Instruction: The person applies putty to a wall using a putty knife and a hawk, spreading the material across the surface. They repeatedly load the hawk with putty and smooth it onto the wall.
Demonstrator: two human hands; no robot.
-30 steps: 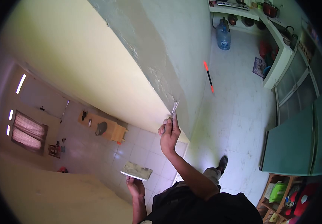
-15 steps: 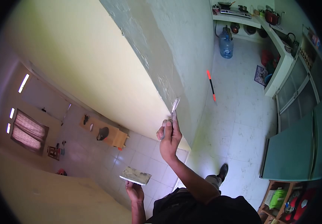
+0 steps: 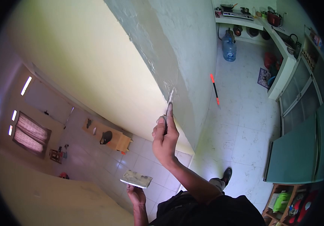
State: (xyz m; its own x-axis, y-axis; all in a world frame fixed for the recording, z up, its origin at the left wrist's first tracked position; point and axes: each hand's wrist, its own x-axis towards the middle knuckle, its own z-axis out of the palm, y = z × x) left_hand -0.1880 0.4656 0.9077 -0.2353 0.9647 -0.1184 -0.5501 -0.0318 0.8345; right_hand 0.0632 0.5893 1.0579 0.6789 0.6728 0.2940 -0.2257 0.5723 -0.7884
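Observation:
My right hand (image 3: 165, 140) is closed around a putty knife (image 3: 170, 97), with the index finger stretched along it. The knife's whitish blade lies at the wall corner, against or just in front of a darker grey strip of filler (image 3: 165, 56); contact is hard to tell. Ridges of rough filler show just above the blade. Low on the left, my left hand (image 3: 136, 195) grips a small flat board (image 3: 136, 178) from below, fingers partly hidden under it. Greyish paste smears the board's top.
On the floor to the right lie an orange-and-black long tool (image 3: 215, 89) and a blue water jug (image 3: 229, 49). A kitchen counter (image 3: 284, 64) and a green fridge (image 3: 291, 150) line the right side. A wooden bench (image 3: 116, 141) with a dark cap stands left.
My right hand and the putty knife have moved up and slightly left along the wall corner. The knife's blade looks narrower now. My left hand and the board have hardly moved.

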